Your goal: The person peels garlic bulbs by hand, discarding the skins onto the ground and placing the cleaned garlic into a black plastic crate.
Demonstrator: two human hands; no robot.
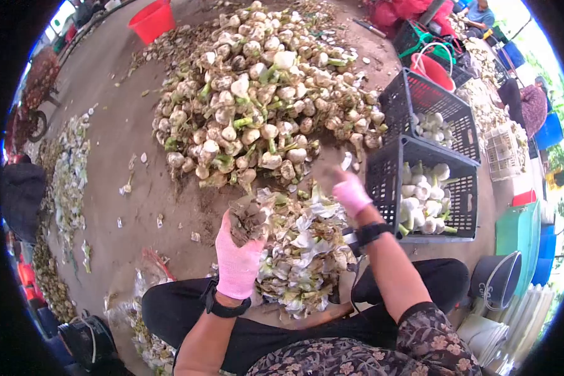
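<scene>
My left hand (239, 260), in a pink glove, is curled in front of my lap, with a brown, soil-covered clump (247, 224) at its fingers; I cannot tell whether that is a garlic bulb. My right hand (349, 193), gloved the same way, is raised to the right, its fingers smeared by motion. Below and between the hands lies a heap of pale garlic skins and leaves (307, 254). Just beyond them rises a large pile of untrimmed garlic bulbs (250, 106). Close beside my right hand stands a black crate (385, 188) holding trimmed white garlic (425, 197).
Behind that crate is a second black crate (432, 97) with garlic and a red bucket (433, 72) at its back. Another red bucket (152, 22) stands far left. At right are a dark bucket (495, 279) and a seated person (526, 103). Scraps litter the floor on the left.
</scene>
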